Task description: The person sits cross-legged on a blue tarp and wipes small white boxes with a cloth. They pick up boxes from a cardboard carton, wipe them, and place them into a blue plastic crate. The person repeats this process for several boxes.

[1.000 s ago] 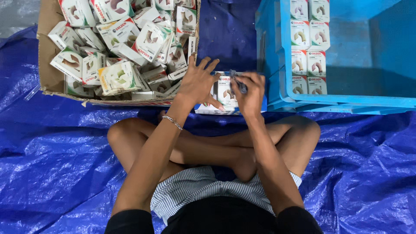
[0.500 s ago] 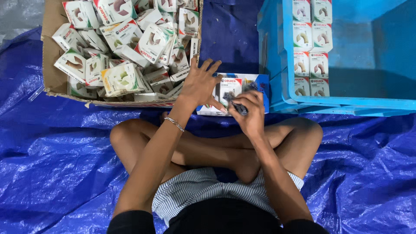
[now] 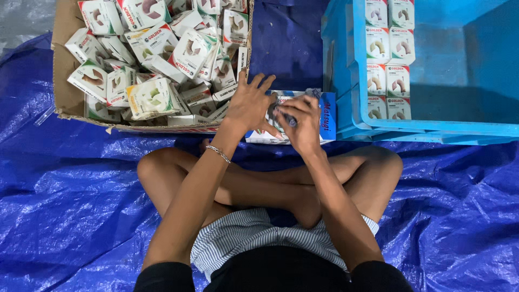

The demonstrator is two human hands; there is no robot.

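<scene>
The person sits cross-legged on a blue tarpaulin, both hands working in front of the knees.

Left hand: fingers spread wide and nearly straight, palm pressed down on a flat white-and-blue box that lies on the tarpaulin between the cardboard carton and the blue plastic crate. A thin bracelet sits on this wrist.

Right hand: fingers curled in and pressed together, pinching a small dark item over the same flat box. The item is too small and too covered to identify. Thumb and forefinger meet on it; the remaining fingers fold beneath.

The two hands touch at the thumbs, just above the flat box.

Cardboard carton, at the person's left front: filled with small white retail boxes lying loose and at mixed angles.

Blue plastic crate, at the right front: small white boxes of the same kind stand in tidy paired rows against its left inner wall.
</scene>
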